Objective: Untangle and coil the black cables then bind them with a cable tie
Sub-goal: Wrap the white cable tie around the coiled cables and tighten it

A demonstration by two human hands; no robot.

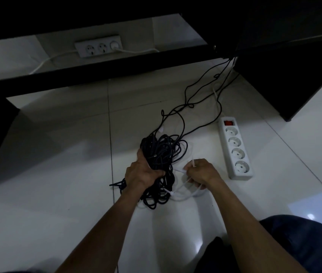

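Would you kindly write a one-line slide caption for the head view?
Left hand grips the black cable bundle while right hand holds white cable ties beside a power strip.

The floor (61,174) is pale glossy tile with thin dark grout lines, one running toward the camera just left of the black cables (160,154); that tangled bundle sits on it near the middle, with loose black strands trailing away toward the dark furniture at upper right. A white power strip (235,149) with a red switch and four sockets lies flat to the right of the bundle; a second white socket strip (98,46) lies farther back beyond a dark bar, its white cords curling across the tile.
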